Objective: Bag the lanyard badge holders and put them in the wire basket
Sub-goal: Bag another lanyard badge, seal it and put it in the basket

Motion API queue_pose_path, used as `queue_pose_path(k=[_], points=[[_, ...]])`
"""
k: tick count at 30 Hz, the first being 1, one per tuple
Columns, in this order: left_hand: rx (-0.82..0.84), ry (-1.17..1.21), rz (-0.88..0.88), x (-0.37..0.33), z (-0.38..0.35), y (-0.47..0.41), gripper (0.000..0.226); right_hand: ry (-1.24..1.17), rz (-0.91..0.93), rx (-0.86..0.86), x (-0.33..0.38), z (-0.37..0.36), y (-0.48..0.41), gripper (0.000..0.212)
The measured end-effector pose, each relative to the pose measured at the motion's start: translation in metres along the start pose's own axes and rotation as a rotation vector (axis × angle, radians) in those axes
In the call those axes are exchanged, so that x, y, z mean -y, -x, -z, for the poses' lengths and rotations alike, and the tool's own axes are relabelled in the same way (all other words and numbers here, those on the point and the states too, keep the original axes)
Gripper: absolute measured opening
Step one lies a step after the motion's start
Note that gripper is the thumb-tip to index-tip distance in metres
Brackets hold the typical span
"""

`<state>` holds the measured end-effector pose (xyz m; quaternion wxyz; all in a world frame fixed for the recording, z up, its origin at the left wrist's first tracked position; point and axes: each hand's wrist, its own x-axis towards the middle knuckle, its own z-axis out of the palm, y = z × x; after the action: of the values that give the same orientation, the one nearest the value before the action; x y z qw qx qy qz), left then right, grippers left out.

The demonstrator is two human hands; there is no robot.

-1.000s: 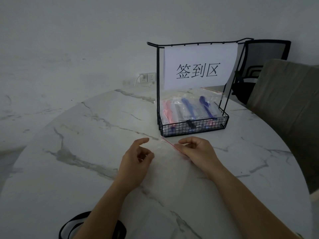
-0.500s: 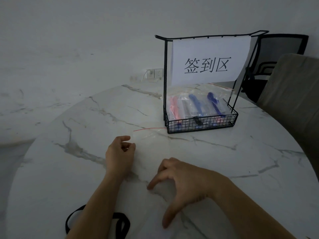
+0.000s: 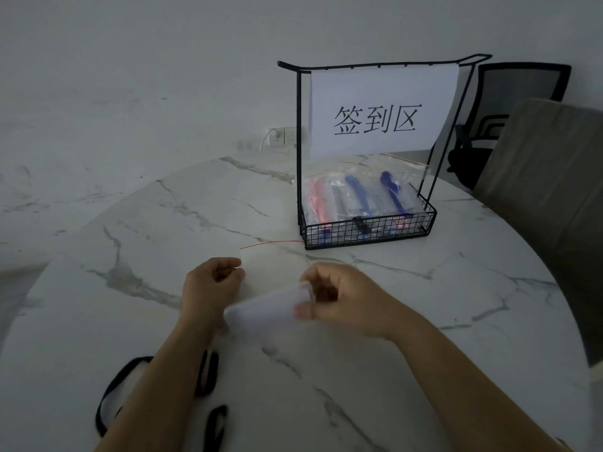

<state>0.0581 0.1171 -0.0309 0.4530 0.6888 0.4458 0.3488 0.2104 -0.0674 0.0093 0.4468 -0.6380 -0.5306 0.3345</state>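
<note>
Head view: the right hand [image 3: 346,298] has its fingers [image 3: 305,311] clenched on one end of the badge holder [image 3: 267,313], a blurred pale card just above the tabletop [image 3: 424,321]. Its long axis runs from near-left up to far-right. The black lanyard [image 3: 112,389] trails by the left forearm. The left hand [image 3: 210,287] pinches the left edge of the clear bag [image 3: 277,259], which lies flat with its red strip toward the wire basket [image 3: 368,231], itself full of bagged holders.

The badge holder [image 3: 267,313] in the right hand [image 3: 346,298] is a motion-blurred pale smear; the black lanyard [image 3: 206,375] runs under the left forearm [image 3: 153,389] and off the bottom edge; whether the left hand [image 3: 210,288] pinches the near-invisible clear bag [image 3: 275,261] cannot be told.
</note>
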Motion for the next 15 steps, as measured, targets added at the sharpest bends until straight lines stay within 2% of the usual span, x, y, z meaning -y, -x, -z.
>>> queue_pose_path(k=[5,6,8,10,11,13,15], points=[[0.185,-0.011,0.007,-0.008,-0.003,0.010,0.020,-0.381,-0.087,-0.454,-0.020,0.021,-0.006,0.007],[0.189,-0.008,-0.007,-0.010,-0.004,0.013,0.019,-0.463,-0.115,-0.520,-0.022,0.024,-0.007,0.006],[0.088,-0.004,-0.075,-0.017,-0.006,0.017,0.015,-0.636,-0.167,-0.609,-0.024,0.028,-0.008,0.007],[-0.030,0.010,-0.122,-0.023,-0.005,0.022,0.013,-0.779,-0.188,-0.653,-0.024,0.029,-0.009,0.008],[-0.023,0.060,-0.109,-0.025,-0.006,0.024,0.019,-0.832,-0.187,-0.660,-0.025,0.028,-0.009,0.009],[0.142,0.265,-0.006,-0.034,-0.004,0.030,0.032,-0.893,-0.171,-0.609,-0.021,0.025,-0.011,0.013],[0.303,0.343,0.067,-0.039,-0.008,0.035,0.037,-0.895,-0.166,-0.521,-0.016,0.019,-0.014,0.015]])
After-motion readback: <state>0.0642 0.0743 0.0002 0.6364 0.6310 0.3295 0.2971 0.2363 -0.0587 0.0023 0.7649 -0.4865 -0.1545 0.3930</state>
